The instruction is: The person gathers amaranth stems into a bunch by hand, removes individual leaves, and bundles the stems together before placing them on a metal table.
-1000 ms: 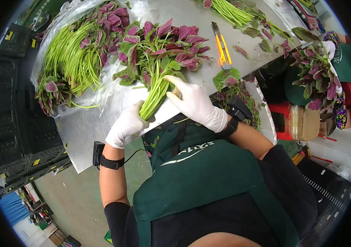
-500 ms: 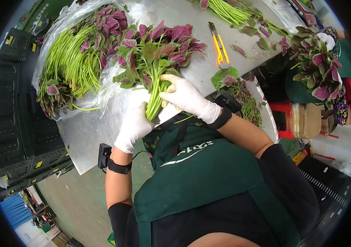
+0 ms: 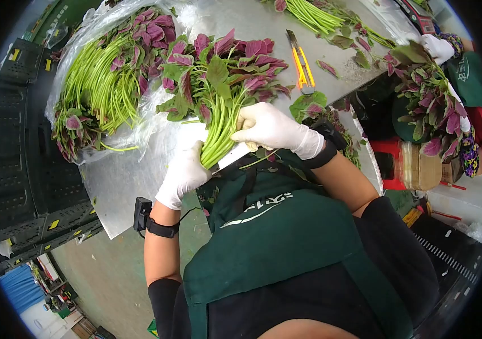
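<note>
A bunch of red amaranth (image 3: 218, 121), with green stems and purple-green leaves, lies over the metal table's near edge. My left hand (image 3: 185, 176), in a white glove, is closed around the lower stem ends. On the right side of the same bunch, my gloved right hand (image 3: 275, 130) is curled, thumb and fingers closed at the outer stems; the fingertips are partly hidden. Below it, a thin loose stem (image 3: 259, 160) and small leaves hang by my apron. Beyond the right hand lies an orange utility knife (image 3: 303, 63) with its blade out.
A large amaranth pile (image 3: 102, 85) rests in clear plastic on the left of the metal table (image 3: 118, 192). More stems (image 3: 314, 16) lie at the back. Leaf scraps (image 3: 309, 105) sit to the right. A co-worker's gloved hand (image 3: 437, 48) is near another bunch (image 3: 430, 96). Black crates (image 3: 15, 147) stand left.
My right hand has shifted right and slightly down along the bunch, and the stems have spread toward it. My left hand stays in place. The co-worker's hand and bunch have moved.
</note>
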{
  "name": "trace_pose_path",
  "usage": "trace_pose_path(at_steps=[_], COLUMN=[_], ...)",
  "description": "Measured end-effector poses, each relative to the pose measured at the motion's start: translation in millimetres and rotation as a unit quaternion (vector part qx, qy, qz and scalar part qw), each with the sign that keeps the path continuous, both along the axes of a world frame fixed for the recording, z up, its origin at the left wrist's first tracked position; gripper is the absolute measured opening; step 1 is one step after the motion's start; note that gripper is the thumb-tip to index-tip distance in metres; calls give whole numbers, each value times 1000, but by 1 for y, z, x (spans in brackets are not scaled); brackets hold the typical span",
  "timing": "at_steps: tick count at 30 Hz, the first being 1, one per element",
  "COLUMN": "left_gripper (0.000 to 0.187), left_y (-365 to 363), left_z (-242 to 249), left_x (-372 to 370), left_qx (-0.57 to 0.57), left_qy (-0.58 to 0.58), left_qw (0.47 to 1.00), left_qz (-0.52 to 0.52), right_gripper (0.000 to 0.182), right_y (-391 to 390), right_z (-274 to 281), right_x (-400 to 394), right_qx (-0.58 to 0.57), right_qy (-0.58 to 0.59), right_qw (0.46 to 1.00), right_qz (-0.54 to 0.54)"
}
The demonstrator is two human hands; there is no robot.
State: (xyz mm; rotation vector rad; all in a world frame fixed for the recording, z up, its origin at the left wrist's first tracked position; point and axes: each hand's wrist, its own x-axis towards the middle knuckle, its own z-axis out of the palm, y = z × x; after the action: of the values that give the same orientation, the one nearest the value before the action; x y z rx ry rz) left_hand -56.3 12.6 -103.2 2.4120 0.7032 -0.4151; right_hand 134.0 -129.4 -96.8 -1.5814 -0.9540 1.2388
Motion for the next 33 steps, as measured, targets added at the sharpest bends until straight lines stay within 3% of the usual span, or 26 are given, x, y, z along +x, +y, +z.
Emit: trace_pose_path(at_steps=[3,6,8,10,11,14,16,20,22,25,28,30,31,33], left_gripper=[53,50,49,48,47,43,42,41,41,35,30,30,31,34], left_y=[2,4,7,-1,0,3,1,10,10,10,12,13,14,10], left_z=[-13,-16,-15,-16,-16,-16,-4,-16,-16,-13,-16,-18,-18,-18], left_x=[-5,-5,-3,-13,-13,-10,-4,-15,-15,-13,-13,-13,-13,-11], left_qx=[-30,-3,-9,-26,-21,-22,-48,-45,-70,-100,-110,-121,-130,-110], left_qy=[-37,-52,-68,-61,-58,-65,-40,-68,-59,-71,-82,-83,-83,-76], left_qw=[999,999,998,998,998,997,997,996,995,991,989,988,986,989], left_qz=[17,9,6,10,13,23,39,27,41,54,55,57,60,63], right_gripper=[18,17,22,19,18,24,25,26,27,27,34,35,20,19], right_y=[2,9,-3,-2,1,-8,-8,-35,-63,-120,-181,-217,-229,-230], right_z=[-2,3,28,2,-2,12,19,21,19,12,5,-3,-9,-7], right_x=[-1,-11,-16,-19,-15,-10,2,53,81,117,133,136,133,119], right_qx=[60,39,67,65,0,91,125,157,215,253,206,62,1,-202], right_qy=[34,-92,-65,-134,-242,-113,48,123,207,197,99,12,-28,-167], right_qw=[997,994,996,988,970,986,983,955,935,915,940,964,969,939], right_qz=[-19,-39,-8,-39,8,-88,-125,-217,-192,-244,-254,-260,-244,-224])
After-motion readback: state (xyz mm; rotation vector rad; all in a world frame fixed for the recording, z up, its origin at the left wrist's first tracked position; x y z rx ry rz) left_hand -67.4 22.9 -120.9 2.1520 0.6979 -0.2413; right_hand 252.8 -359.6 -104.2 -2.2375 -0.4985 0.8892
